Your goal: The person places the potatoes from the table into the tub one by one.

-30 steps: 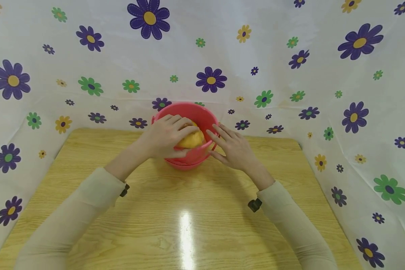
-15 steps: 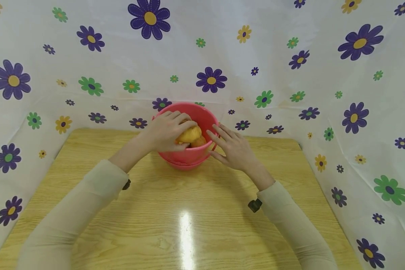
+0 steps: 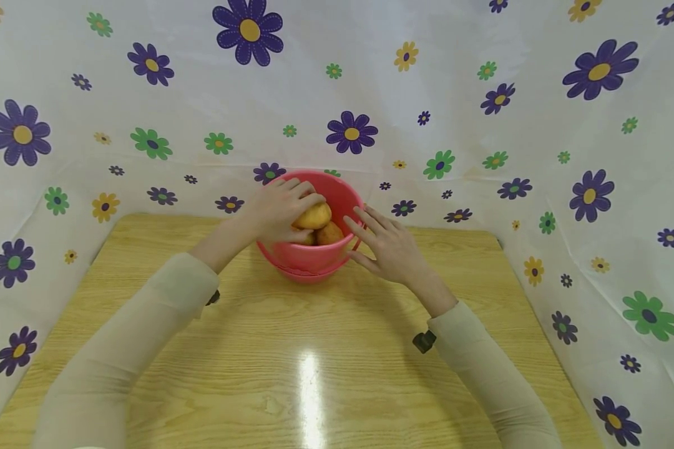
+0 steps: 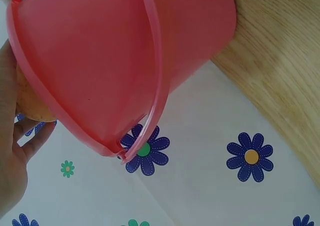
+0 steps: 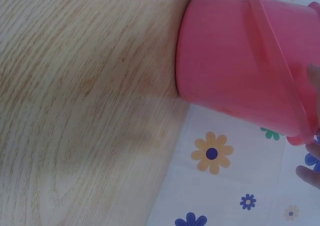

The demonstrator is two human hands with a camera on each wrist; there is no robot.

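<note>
A pink bucket (image 3: 314,257) stands upright on the table, its handle hanging down along the outside. At its mouth my left hand (image 3: 278,211) grips a yellowish potato (image 3: 316,216) between thumb and fingers. The left wrist view shows part of that potato (image 4: 34,104) beyond the bucket's rim. Lower in the bucket lie more potatoes, one brownish potato (image 3: 329,234) plainly seen, others partly hidden by the hand. My right hand (image 3: 390,249) has its fingers spread and fairly straight against the bucket's right side, near the rim.
The wooden table (image 3: 269,349) spreads out in front of the bucket, with a bright light reflection on it. Behind and at both sides hangs a white cloth (image 3: 292,93) printed with flowers, close to the bucket's back.
My left hand has lifted slightly away from me with the potato in its grip. More of the potatoes beneath shows now. The right hand stays in place.
</note>
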